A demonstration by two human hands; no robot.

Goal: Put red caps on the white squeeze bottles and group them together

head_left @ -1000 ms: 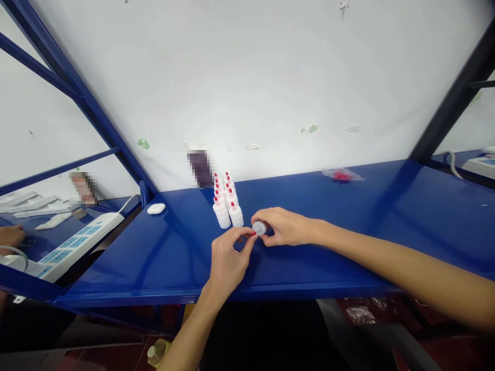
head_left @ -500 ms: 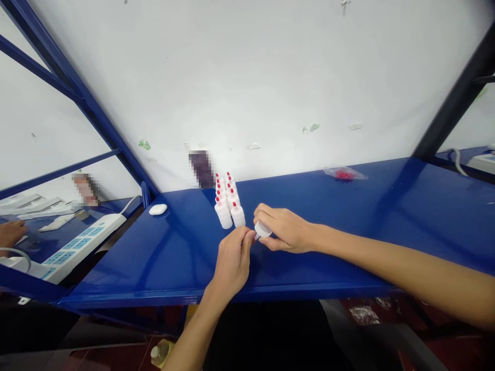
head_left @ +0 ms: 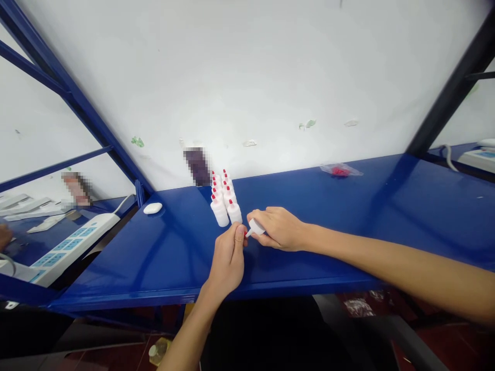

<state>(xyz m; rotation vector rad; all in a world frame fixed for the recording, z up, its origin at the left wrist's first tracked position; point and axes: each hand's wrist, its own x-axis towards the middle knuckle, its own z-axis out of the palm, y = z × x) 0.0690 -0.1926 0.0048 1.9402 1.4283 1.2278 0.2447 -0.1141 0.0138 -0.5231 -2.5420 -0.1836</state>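
My right hand (head_left: 276, 228) is wrapped round a white squeeze bottle (head_left: 257, 226), which lies tilted with its narrow nozzle pointing left. Between the thumb and fingers of my left hand (head_left: 229, 252) is a small red cap (head_left: 245, 234), mostly hidden. The nozzle tip meets the cap or lies right beside it; I cannot tell whether it is inside. Just beyond my hands, several white bottles with red caps (head_left: 234, 210) stand upright in two rows on the blue table (head_left: 174, 257).
A clear bag of red caps (head_left: 340, 171) lies at the back right. On the left are a white oval object (head_left: 152, 208) and a power strip (head_left: 77, 247). A dark blurred-out object (head_left: 198, 167) leans on the wall. Another person's hand (head_left: 5, 236) shows at far left.
The nozzle and a bit of the red cap now show between my hands, where fingers covered them before. The whole view has shifted slightly.
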